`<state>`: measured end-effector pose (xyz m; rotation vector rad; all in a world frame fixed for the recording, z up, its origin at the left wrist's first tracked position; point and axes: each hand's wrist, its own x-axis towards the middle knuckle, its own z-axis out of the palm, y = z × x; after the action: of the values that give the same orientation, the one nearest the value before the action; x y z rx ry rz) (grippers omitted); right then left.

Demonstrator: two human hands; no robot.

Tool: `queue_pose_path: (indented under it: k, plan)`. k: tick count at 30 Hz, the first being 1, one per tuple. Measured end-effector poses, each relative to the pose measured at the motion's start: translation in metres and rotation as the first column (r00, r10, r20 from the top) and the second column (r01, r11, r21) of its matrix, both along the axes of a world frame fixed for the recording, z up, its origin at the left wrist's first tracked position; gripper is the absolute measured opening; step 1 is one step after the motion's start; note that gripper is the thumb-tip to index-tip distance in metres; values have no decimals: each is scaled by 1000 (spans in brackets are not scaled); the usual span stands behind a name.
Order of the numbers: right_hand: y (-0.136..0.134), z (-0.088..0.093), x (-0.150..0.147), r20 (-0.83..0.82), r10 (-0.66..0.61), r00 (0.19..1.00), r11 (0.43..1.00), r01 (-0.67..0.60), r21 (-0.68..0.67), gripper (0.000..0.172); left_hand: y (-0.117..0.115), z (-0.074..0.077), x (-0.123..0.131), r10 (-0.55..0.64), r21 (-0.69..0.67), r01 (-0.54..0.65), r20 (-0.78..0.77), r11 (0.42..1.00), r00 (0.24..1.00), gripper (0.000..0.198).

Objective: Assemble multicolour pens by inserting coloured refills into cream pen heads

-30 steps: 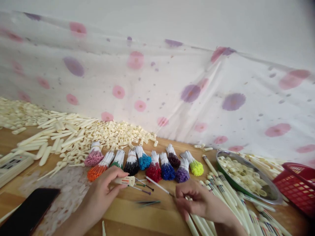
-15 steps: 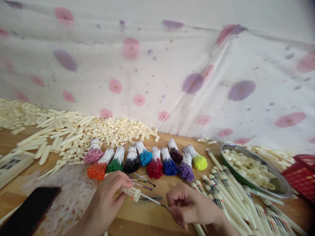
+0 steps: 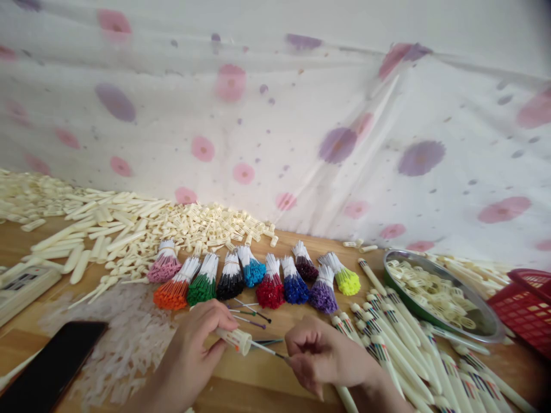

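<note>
My left hand [image 3: 196, 338] pinches a cream slotted pen barrel section [image 3: 236, 339], its open end facing right. Between the thumb and fingers of my right hand [image 3: 321, 357] is the dark end of a thin white pen refill [image 3: 267, 348]. The refill's other end reaches into the mouth of the barrel section. Beyond my hands lie several loose refills [image 3: 249, 324] on the table. Behind them stand bundles of refills, among them a green bundle [image 3: 202, 284], a red bundle [image 3: 270, 287] and a purple bundle [image 3: 323, 295].
Assembled multicolour pens [image 3: 400, 332] lie to the right, by a metal bowl [image 3: 501, 332] of cream parts and a red basket [image 3: 523, 304]. Left are a black phone [image 3: 51, 367], clear plastic bits [image 3: 116, 338] and a heap of cream parts [image 3: 206, 223]. A flowered sheet [image 3: 275, 126] hangs behind.
The white refill has gone deeper into the barrel section, so less of it shows between my hands. The barrel section has shifted slightly right, my right hand slightly left.
</note>
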<state>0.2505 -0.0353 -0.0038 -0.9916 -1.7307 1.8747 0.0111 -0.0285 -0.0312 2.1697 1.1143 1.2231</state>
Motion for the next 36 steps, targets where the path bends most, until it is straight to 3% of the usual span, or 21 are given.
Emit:
queue_pose_path:
  k: [13, 18, 25, 32, 34, 36]
  plan:
    - [0, 0, -4, -5, 14, 1000, 997, -14, -80, 24, -1, 5, 3, -7, -33, 6, -35, 999, 999, 30]
    - [2, -5, -9, -66, 23, 998, 989, -33, -146, 34, -4, 7, 5, 4, 21, -3, -58, 1000, 998, 32]
    - [0, -8, -35, -139, -101, 985, 989, 84, -121, 47, -3, 9, 8, 30, 118, -19, -91, 993, 995, 30]
    - [-10, -9, -49, -117, -286, 951, 946, 300, 126, 49, -3, 5, 8, 90, 104, -84, -58, 991, 994, 24]
    - [-13, -4, -42, -79, -331, 940, 908, 340, 244, 45, -2, 5, 7, 88, 96, -85, -33, 992, 996, 26]
    - [-15, 2, -33, -35, -392, 920, 828, 369, 423, 35, -2, 6, 7, 90, 82, -89, -9, 993, 996, 26]
